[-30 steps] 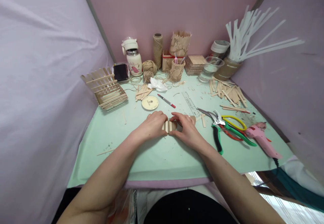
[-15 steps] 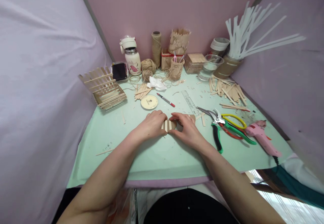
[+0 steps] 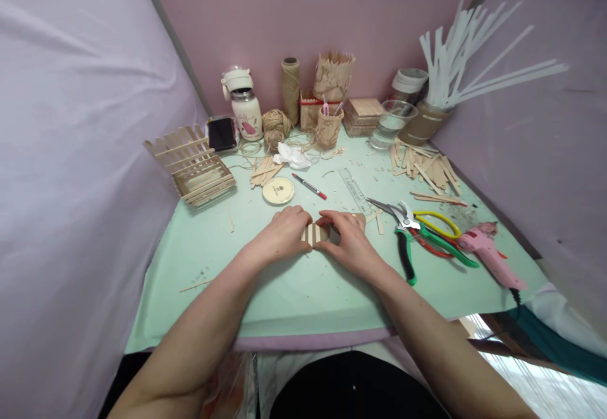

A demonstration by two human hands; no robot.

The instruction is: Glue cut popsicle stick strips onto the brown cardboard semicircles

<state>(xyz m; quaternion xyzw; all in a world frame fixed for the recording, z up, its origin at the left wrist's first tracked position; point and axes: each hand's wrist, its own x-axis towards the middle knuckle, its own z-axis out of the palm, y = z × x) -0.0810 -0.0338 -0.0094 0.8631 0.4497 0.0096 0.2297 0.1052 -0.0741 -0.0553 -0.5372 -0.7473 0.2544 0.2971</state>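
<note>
Near the middle of the table, a small brown cardboard piece (image 3: 312, 234) with pale wooden strips across it lies between my hands. My left hand (image 3: 288, 232) grips its left end, thumb at the near side and fingers at the far side. From the right, my right hand (image 3: 345, 234) pinches it the same way, thumb and forefinger close to the left hand's tips. Palms and fingers hide much of the piece. Some brown card (image 3: 361, 219) shows beyond the right knuckles; whether it joins the held piece I cannot tell.
Green-handled pruning shears (image 3: 417, 239), yellow-handled pliers (image 3: 439, 223) and a pink glue gun (image 3: 490, 255) lie right. Beyond my hands are a clear ruler (image 3: 353, 188), a red-capped pen (image 3: 309, 186) and a round lid (image 3: 278, 191). A stick basket (image 3: 203, 182) stands left; loose wooden sticks (image 3: 427, 169) lie back right.
The view has shifted very slightly. Both hands keep the same grip on the cardboard piece, and nothing else has visibly moved.
</note>
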